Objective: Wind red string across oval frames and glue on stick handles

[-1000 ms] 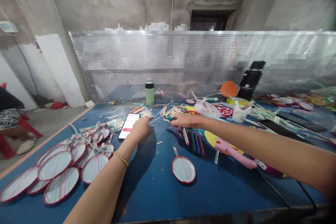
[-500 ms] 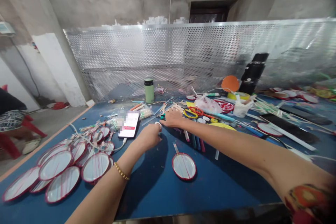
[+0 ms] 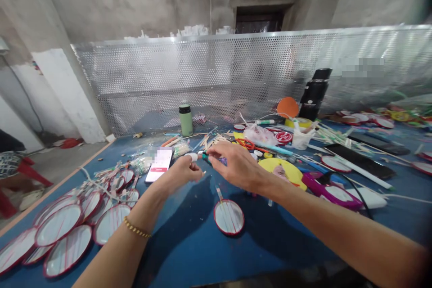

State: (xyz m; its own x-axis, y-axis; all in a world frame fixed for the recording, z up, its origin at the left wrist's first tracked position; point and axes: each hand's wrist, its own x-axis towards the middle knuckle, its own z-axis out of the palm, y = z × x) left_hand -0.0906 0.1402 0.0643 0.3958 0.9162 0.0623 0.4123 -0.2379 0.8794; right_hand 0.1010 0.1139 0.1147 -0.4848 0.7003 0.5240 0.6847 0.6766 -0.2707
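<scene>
Head view: both hands have lifted off the tabletop (image 3: 189, 252) and meet above it. Left hand (image 3: 184, 172) pinches a white roll (image 3: 193, 156); right hand (image 3: 236, 166), fingers spread, reaches its tip beside the phone (image 3: 158, 165).

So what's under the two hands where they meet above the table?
Beneath the left hand and right hand lies bare blue table and one red-rimmed disc. Whatever lies directly beneath the palms is covered.
</scene>
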